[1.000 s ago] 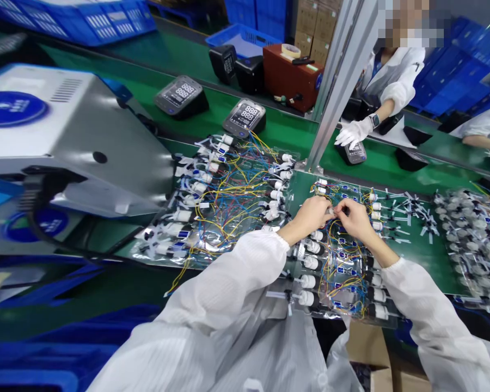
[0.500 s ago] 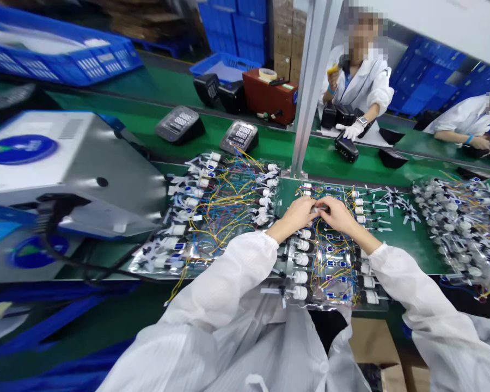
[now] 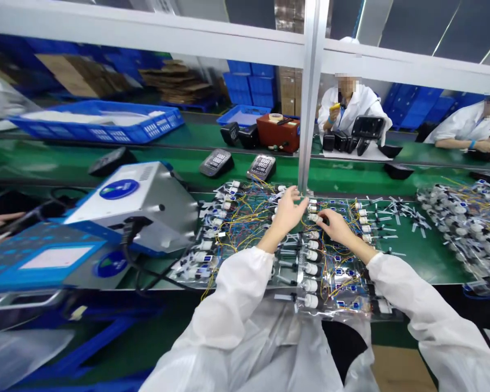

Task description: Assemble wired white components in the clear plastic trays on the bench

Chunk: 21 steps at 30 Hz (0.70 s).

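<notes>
My left hand (image 3: 288, 211) is raised over the left side of the near tray, thumb and fingers apart, holding nothing. Just to its right, the thumb and forefinger of my right hand (image 3: 337, 227) are pinched at a small white cylindrical part (image 3: 313, 218) with a black end. More of these parts line both sides of the clear plastic tray (image 3: 330, 312), with small blue circuit boards (image 3: 340, 271) and thin coloured wires between the rows. White strips stick outward from the parts. A second wired set (image 3: 245, 218) lies to the left.
A grey-and-blue machine (image 3: 163, 209) with a black cable stands left. Two display units (image 3: 216, 162) sit on the green belt. Loose white strips (image 3: 404, 212) and a piled set of parts (image 3: 469, 228) lie right. A metal post (image 3: 309, 109) rises ahead; co-workers sit beyond.
My left hand has come away from my right hand, up and to the left, and its fingers have spread. My right hand stays over the tray. The head view has tilted upward.
</notes>
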Tool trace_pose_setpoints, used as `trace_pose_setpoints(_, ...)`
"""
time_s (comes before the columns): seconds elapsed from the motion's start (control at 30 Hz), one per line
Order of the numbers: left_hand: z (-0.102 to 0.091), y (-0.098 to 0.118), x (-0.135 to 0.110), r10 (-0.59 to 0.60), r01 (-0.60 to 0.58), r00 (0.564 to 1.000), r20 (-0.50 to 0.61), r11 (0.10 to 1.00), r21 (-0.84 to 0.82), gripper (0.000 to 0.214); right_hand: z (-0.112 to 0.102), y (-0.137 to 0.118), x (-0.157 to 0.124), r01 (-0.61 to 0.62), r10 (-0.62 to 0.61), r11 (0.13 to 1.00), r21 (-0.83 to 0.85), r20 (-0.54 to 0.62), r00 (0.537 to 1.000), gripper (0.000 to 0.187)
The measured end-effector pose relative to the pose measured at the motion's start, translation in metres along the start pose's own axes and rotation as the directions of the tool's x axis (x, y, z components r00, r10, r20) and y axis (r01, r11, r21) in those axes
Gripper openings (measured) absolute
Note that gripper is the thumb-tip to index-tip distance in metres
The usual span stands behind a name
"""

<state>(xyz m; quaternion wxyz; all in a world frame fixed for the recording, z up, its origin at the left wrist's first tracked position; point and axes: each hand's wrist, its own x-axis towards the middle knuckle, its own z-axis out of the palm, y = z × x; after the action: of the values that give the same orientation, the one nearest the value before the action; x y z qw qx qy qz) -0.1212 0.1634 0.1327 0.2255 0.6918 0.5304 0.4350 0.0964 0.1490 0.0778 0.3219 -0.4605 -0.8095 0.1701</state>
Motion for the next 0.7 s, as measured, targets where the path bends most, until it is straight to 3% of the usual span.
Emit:
trace_pose_setpoints(0.07, -0.015, 0.012, 0.005, 0.028, -0.029, 0.997, -0.066, 1.0, -0.012, 0.03, 0.002, -0.004, 0.001, 0.041, -0.04, 0.998, -0.053, 0.024, 0.999, 0.01)
trace_pose_setpoints(0.1, -0.019, 0.019, 0.007, 0.064, -0.064, 0.998, -0.015, 0.998, 0.029, 0.036, 0.003, -0.008, 0.001, 0.061, -0.058, 0.995, -0.079, 0.043, 0.997, 0.008)
trace_pose_setpoints(0.17, -0.016, 0.028, 0.009, 0.121, -0.159, 0.973, 0.197, 0.969, 0.188, 0.044, 0.002, -0.017, -0.001, 0.091, -0.082, 0.987, -0.131, 0.076, 0.994, 0.008)
trace_pose_setpoints(0.23, -0.003, 0.032, 0.008, 0.103, -0.238, 0.923, 0.372, 0.911, 0.338, 0.041, -0.005, -0.03, -0.005, 0.106, -0.09, 0.978, -0.181, 0.098, 0.991, 0.008)
trace_pose_setpoints(0.3, 0.015, 0.028, 0.005, 0.07, -0.275, 0.893, 0.445, 0.867, 0.416, 0.034, -0.021, -0.043, -0.011, 0.11, -0.086, 0.969, -0.221, 0.117, 0.989, 0.006)
trace_pose_setpoints(0.43, 0.04, 0.01, 0.001, 0.011, -0.3, 0.869, 0.494, 0.807, 0.51, 0.031, -0.088, -0.048, -0.017, 0.087, -0.061, 0.963, -0.256, 0.106, 0.993, 0.007)
trace_pose_setpoints(0.53, 0.045, -0.002, 0.0, -0.032, -0.302, 0.862, 0.506, 0.768, 0.564, 0.037, -0.16, -0.02, -0.022, -0.091, 0.066, 0.956, -0.279, -0.1, 0.993, 0.013)
trace_pose_setpoints(0.57, 0.046, -0.005, -0.001, -0.045, -0.298, 0.864, 0.502, 0.757, 0.581, 0.038, -0.183, -0.005, -0.025, -0.195, 0.146, 0.944, -0.267, -0.194, 0.97, 0.012)
trace_pose_setpoints(0.63, 0.046, -0.01, -0.002, -0.062, -0.289, 0.871, 0.487, 0.738, 0.61, 0.039, -0.219, 0.028, -0.038, -0.424, 0.344, 0.889, -0.17, -0.363, 0.866, 0.008)
trace_pose_setpoints(0.7, 0.045, -0.012, -0.004, -0.062, -0.281, 0.883, 0.465, 0.725, 0.629, 0.037, -0.237, 0.059, -0.057, -0.501, 0.41, 0.854, -0.143, -0.408, 0.816, 0.014)
